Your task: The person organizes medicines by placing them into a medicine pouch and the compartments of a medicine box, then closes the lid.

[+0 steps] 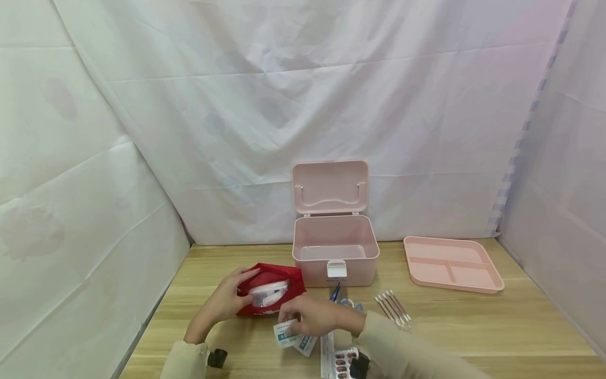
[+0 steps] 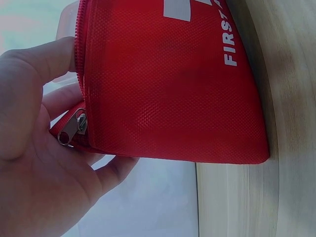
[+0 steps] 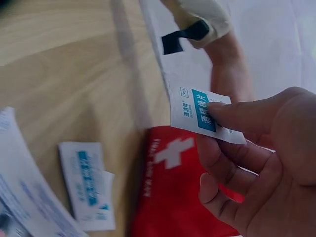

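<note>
My left hand (image 1: pixel 227 299) grips the open zipped edge of a red first aid pouch (image 2: pixel 163 89), near its metal zip pull (image 2: pixel 71 127). White packaged items (image 1: pixel 269 292) fill the pouch's mouth; their kind cannot be made out. In front of the pouch, my right hand (image 1: pixel 316 317) pinches a small white-and-teal alcohol pad packet (image 3: pixel 185 111) between thumb and fingers. More such packets (image 3: pixel 88 185) lie on the table just below that hand.
Behind stands a pink box (image 1: pixel 307 271) with its lid (image 1: pixel 330 184) raised. A pink divided tray (image 1: pixel 433 271) is at the right. Cotton swabs (image 1: pixel 393 308), a blue slim tool (image 1: pixel 335 291) and a capsule blister pack (image 1: pixel 342 363) lie around my right forearm.
</note>
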